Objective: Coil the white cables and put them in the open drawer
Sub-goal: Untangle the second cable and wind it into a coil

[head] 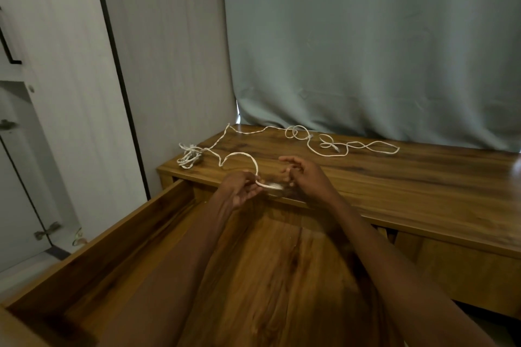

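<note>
While one end of the long white cable [282, 132] is pinched in the left hand [239, 187] and the right hand [306, 177] is held loosely spread beside it, little is judged done — the bundled cable [189, 157] beyond the left hand lies undrawered, the open drawer [118, 236] beneath both hands unfilled.

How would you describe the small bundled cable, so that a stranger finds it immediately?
Look at the wooden desk top in front of the grey-green curtain and go to its far left corner. There lies the bundled cable, a tight white knot of loops. The long cable beside it sprawls loosely across the desk instead.
</note>
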Available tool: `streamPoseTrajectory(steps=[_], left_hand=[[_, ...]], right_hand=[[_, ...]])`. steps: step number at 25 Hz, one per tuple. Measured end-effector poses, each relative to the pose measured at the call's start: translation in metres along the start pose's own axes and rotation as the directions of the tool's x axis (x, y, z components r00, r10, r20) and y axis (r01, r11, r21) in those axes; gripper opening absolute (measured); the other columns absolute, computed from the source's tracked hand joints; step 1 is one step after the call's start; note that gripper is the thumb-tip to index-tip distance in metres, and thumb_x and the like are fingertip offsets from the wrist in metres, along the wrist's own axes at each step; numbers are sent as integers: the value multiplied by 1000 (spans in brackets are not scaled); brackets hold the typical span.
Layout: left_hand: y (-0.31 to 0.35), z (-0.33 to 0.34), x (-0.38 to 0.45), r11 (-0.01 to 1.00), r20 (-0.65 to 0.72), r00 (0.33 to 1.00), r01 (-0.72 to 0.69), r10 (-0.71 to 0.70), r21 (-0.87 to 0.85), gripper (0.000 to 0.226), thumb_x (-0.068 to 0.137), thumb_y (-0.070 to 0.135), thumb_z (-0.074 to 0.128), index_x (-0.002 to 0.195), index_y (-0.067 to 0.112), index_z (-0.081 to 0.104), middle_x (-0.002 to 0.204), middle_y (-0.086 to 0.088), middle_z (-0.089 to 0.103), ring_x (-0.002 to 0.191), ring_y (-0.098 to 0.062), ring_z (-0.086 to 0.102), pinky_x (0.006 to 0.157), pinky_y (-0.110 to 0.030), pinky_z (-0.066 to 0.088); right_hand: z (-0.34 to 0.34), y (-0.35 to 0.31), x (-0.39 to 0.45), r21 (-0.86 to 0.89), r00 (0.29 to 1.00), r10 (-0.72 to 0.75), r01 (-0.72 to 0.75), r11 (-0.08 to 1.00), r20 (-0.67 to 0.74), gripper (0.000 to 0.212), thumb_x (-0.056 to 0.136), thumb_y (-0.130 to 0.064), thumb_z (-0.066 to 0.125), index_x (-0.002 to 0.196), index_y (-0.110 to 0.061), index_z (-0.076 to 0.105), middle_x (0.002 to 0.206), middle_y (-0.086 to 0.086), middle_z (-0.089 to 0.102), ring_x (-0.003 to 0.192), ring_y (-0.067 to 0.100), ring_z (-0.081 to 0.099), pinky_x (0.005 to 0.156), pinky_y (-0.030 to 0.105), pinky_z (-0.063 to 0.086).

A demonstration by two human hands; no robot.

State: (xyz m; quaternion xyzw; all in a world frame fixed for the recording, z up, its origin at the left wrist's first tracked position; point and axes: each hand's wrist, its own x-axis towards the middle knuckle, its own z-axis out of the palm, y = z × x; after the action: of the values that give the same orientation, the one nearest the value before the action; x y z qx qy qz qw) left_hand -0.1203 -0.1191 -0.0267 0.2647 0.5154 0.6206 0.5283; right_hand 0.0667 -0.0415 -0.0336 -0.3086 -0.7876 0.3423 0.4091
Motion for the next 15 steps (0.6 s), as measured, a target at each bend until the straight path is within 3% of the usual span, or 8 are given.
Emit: streamPoseTrajectory(steps=[1, 3, 7, 10, 12, 15], left_hand=[[1, -4, -3, 999, 1, 1000, 3, -3, 34, 18, 92, -8, 47, 87, 6, 56, 85, -12, 62, 63, -16, 60, 46, -22, 53], [3, -11, -10, 995, -1, 1000, 3, -3, 98, 22, 90, -9, 48, 95, 12, 52, 81, -11, 64, 62, -14, 54, 44, -22, 44], [2, -30, -16, 982, 19, 999, -40, 37, 182, 26, 91, -10, 50, 109, 8, 50, 80, -13, 70, 48, -11, 55, 43, -21, 39], [0, -43, -14, 940, 37, 992, -126, 120, 317, 25, 91, 0, 60, 114, 7, 56, 85, -10, 73, 57, -12, 59, 47, -22, 38], [-1, -48, -11, 885, 97, 984, -176, 148, 432, 22, 91, 6, 64, 112, 1, 63, 82, -8, 69, 54, -9, 52, 49, -23, 37], [-4, -45, -11, 865, 170, 984, -123, 44, 487, 27, 93, 15, 66, 109, -7, 67, 76, -8, 61, 54, -10, 50, 49, -23, 42]], right_hand=[[0, -1, 8, -200, 997, -77, 76, 977, 1, 43, 100, -6, 50, 134, -28, 63, 120, 4, 70, 95, 16, 67, 85, 38, 57], [10, -4, 22, -520, 964, -207, 265, 812, 167, 48, 97, -13, 54, 140, -34, 58, 141, 1, 59, 118, 21, 59, 97, 40, 51], [37, -8, 53, -662, 825, -285, 562, 495, 487, 41, 97, -27, 61, 137, -35, 61, 163, 0, 35, 147, 23, 35, 112, 41, 36], [38, -6, 65, -727, 836, -268, 549, 412, 479, 27, 99, -33, 59, 124, -32, 69, 163, -3, 35, 148, 22, 36, 109, 45, 40], [33, -4, 64, -788, 868, -250, 495, 367, 429, 27, 99, -36, 56, 124, -34, 68, 163, -7, 35, 146, 22, 38, 106, 43, 41], [21, 0, 58, -865, 914, -209, 398, 304, 347, 36, 100, -35, 54, 134, -31, 63, 163, -7, 35, 145, 27, 39, 107, 45, 39]])
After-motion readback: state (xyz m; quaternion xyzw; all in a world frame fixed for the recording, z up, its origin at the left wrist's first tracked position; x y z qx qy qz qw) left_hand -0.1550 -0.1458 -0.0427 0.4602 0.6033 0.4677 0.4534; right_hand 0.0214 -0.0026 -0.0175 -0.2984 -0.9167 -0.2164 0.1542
